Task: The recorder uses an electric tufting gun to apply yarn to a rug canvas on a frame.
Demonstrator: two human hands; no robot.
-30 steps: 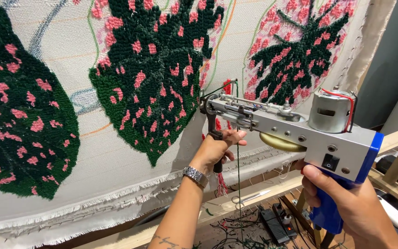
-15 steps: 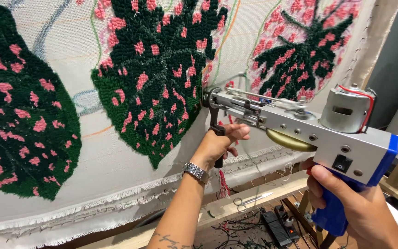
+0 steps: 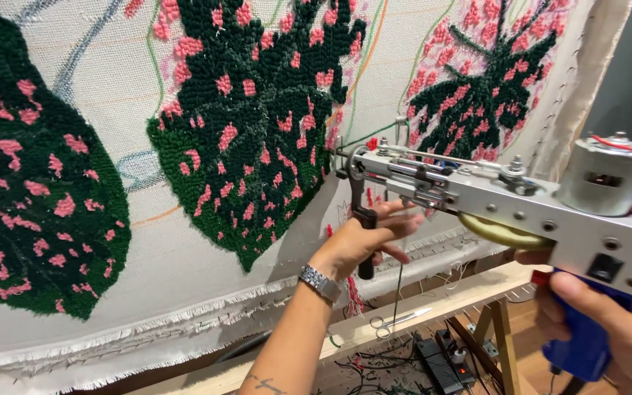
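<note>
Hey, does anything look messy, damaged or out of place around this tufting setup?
Mostly loose ends: the cloth's bottom edge is frayed, and tangled cables lie below the frame beside scissors left on the wooden rail. Nothing looks damaged.

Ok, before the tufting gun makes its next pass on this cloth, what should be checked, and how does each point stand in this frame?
1. Left hand grips the black front handle: ok.
2. Right hand wraps the blue rear grip, finger by the red trigger: ok.
3. Tufting gun nose meets the backing cloth beside the middle green leaf: ok.
4. Yarn feeds freely to the needle: cannot tell.
5. Cloth looks taut where the nose sits: ok; its frayed lower edge hangs loose.
6. Scissors on the wooden rail lie apart from both hands: ok.
</note>
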